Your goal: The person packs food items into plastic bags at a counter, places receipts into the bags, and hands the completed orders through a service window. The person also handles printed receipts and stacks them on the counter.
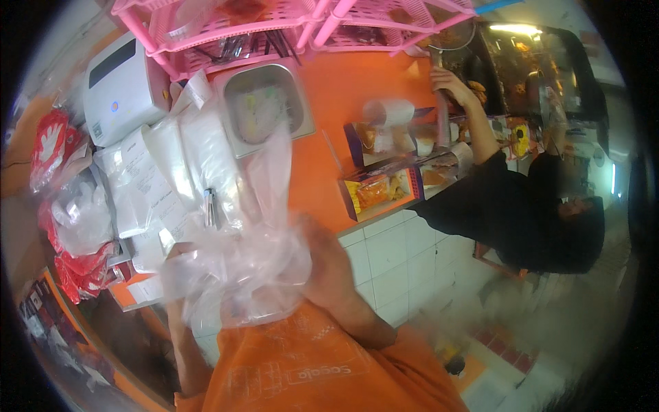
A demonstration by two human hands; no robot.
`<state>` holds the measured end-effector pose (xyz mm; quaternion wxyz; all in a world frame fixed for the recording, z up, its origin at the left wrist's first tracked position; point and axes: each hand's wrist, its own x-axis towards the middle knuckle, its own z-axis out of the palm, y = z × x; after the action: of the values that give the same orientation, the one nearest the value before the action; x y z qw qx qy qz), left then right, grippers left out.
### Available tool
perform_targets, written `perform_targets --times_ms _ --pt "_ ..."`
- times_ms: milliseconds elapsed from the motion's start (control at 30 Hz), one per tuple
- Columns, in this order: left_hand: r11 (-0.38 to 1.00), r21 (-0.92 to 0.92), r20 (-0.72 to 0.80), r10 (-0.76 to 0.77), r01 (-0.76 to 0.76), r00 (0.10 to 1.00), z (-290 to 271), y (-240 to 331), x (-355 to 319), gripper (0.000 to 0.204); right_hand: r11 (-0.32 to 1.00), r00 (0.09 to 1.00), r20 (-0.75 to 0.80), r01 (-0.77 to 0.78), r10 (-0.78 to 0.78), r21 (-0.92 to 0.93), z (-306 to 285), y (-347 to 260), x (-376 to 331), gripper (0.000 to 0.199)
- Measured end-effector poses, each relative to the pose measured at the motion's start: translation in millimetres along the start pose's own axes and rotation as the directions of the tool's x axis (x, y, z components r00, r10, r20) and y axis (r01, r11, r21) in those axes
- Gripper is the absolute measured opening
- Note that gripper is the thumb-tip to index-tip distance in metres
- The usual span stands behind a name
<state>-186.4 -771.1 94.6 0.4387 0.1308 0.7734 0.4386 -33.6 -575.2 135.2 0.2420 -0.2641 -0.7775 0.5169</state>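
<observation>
A clear plastic bag [254, 275], crumpled and smeared by motion, is held up in front of my orange shirt. My right hand [324, 257] grips its right side, the fingers blurred. At the bag's left edge is my left hand [177, 264], closed on the film and partly covered by it. A loose end of the plastic rises toward a metal tray [302, 113] set in the orange counter [329, 75]. Just beyond the bag, a stapler [209, 208] lies on a stack of flat plastic bags [206, 147].
On the left are a white printer [123, 89], printed papers [147, 189] and red packs of gloves [51, 147]. Pink racks [240, 38] stand at the back. Open food boxes [381, 192] line the counter at right, where a person in black [508, 206] reaches over with tongs.
</observation>
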Motion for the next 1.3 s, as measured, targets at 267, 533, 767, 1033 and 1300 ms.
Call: perform_targets --times_ms 267,533,767,1033,1300 --pt "0.735 -0.626 -0.201 0.169 -0.259 0.965 10.4 26.9 -15.0 0.066 0.981 0.980 -0.183 -0.046 0.081 0.187 63.6 11.6 -25.6 0.015" --pt "0.947 -0.220 -0.216 0.189 -0.236 0.958 -17.6 -18.7 34.0 0.030 0.735 0.842 0.111 -0.518 0.528 0.438 36.4 -24.7 -19.6 0.023" --pt "0.919 -0.326 -0.256 0.140 -0.221 0.957 -46.1 -32.1 32.9 0.012 0.940 0.832 0.477 -0.338 0.283 0.033 47.0 8.5 -21.4 0.029" --pt "0.936 0.257 -0.167 0.287 -0.240 0.943 -25.1 -19.4 20.6 0.020 0.949 0.972 -0.019 -0.224 0.234 0.224 49.7 -28.8 18.4 0.022" --pt "0.791 0.429 -0.650 0.606 -0.437 0.459 -90.8 -30.1 49.4 0.051 0.954 0.919 0.292 -0.206 0.265 -0.219 58.8 0.3 -2.3 0.029"
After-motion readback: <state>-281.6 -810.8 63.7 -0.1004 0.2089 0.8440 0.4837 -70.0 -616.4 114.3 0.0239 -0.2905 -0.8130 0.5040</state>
